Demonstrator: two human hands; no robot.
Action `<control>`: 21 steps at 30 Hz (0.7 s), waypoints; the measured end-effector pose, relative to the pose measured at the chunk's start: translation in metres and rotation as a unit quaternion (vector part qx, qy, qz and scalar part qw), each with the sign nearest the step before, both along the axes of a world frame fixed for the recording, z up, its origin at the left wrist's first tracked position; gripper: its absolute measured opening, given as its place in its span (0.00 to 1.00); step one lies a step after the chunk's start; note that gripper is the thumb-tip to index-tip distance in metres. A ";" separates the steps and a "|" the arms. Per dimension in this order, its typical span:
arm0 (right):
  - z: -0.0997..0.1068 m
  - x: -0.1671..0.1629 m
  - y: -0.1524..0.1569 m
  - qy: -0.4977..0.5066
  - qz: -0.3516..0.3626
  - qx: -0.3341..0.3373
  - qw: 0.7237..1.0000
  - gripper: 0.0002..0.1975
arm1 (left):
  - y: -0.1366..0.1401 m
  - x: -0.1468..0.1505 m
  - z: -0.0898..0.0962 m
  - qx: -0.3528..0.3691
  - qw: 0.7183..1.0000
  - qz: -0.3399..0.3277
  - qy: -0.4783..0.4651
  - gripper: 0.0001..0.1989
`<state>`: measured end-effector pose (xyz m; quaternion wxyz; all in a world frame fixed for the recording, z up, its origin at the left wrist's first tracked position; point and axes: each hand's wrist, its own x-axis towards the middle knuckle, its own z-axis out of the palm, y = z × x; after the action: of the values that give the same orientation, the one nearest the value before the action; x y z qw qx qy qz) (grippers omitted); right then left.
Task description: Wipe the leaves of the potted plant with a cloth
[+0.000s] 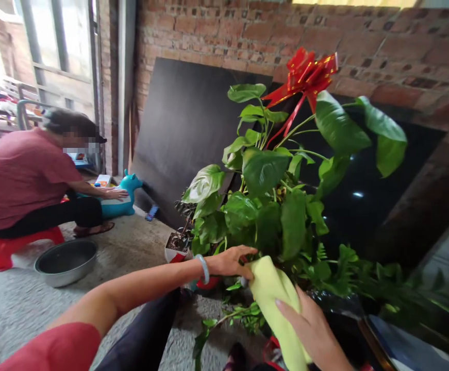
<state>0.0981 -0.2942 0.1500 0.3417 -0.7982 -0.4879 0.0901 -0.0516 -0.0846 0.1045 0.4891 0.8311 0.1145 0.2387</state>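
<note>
Left hand (230, 262), bracelet on wrist, fingers curled at the low leaves of the potted plant (270, 196), touching the top edge of the yellow cloth (274, 304). Right hand (313, 330) grips the cloth from below. Red bow (305, 74) tops the plant. Metal basin (66, 261) left on floor, near a seated person (27, 180).

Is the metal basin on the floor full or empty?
Empty: the metal basin shows only its bare grey inside, no water or items visible.

no text, label, brand, number or sign is legible anywhere here.
</note>
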 end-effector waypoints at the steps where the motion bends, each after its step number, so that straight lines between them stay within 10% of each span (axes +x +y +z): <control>1: 0.004 0.003 -0.013 0.037 0.003 0.008 0.999 0.25 | 0.001 -0.013 -0.005 -0.006 1.000 0.001 0.000 0.33; 7: 0.066 0.009 0.005 0.017 -0.132 0.153 0.979 0.33 | 0.019 -0.053 -0.017 -0.170 0.956 0.220 -0.088 0.18; 11: 0.030 -0.023 0.055 -0.025 -0.080 0.073 0.994 0.36 | 0.030 -0.054 -0.022 -0.257 0.911 0.300 -0.121 0.20; 15: -0.011 -0.040 0.025 0.034 0.044 -0.047 0.997 0.34 | 0.048 -0.073 -0.035 -0.269 0.912 0.293 -0.101 0.19; 21: 0.053 -0.035 0.003 0.049 0.015 0.056 0.997 0.29 | 0.092 -0.072 -0.031 -0.319 0.856 0.384 -0.138 0.23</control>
<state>0.0627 -0.2907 0.2034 0.4075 -0.7650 -0.4872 0.1066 -0.1238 0.0070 0.0733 0.6078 0.4781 0.4257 0.4698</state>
